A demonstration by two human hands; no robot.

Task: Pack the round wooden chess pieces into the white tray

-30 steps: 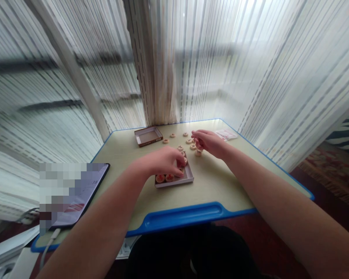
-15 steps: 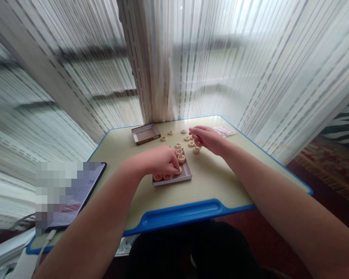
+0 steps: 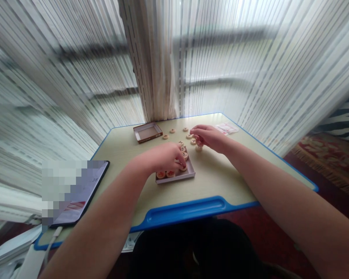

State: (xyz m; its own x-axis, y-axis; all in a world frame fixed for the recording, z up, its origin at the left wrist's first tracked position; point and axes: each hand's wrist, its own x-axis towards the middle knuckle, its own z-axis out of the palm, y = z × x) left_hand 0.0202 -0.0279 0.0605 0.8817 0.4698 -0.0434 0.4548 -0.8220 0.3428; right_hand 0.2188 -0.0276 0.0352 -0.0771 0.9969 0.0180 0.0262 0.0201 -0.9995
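Note:
My left hand (image 3: 168, 155) is over a shallow open box (image 3: 189, 175), its fingers closed on a round wooden Chinese chess piece (image 3: 183, 168) inside it. Red-marked pieces (image 3: 170, 174) lie along the box's near side, and dark-marked ones (image 3: 185, 155) on its right side; my hand hides the middle. Beyond the box, my right hand (image 3: 207, 138) has curled fingers just above several loose pieces (image 3: 193, 142). One loose piece (image 3: 199, 148) sits right beneath those fingers. Whether anything is inside the right fingers is hidden.
A shallow brown-edged box lid (image 3: 147, 133) lies at the back left of the blue-rimmed table (image 3: 218, 182). Clear plastic packaging (image 3: 227, 128) rests at the back right. On the left is a tablet (image 3: 90, 193) with a cable (image 3: 57, 232). Curtains hang behind.
The whole view has shifted slightly. My left hand has slid the chess piece a little to the right in the box. The right hand stays curled near the loose pieces.

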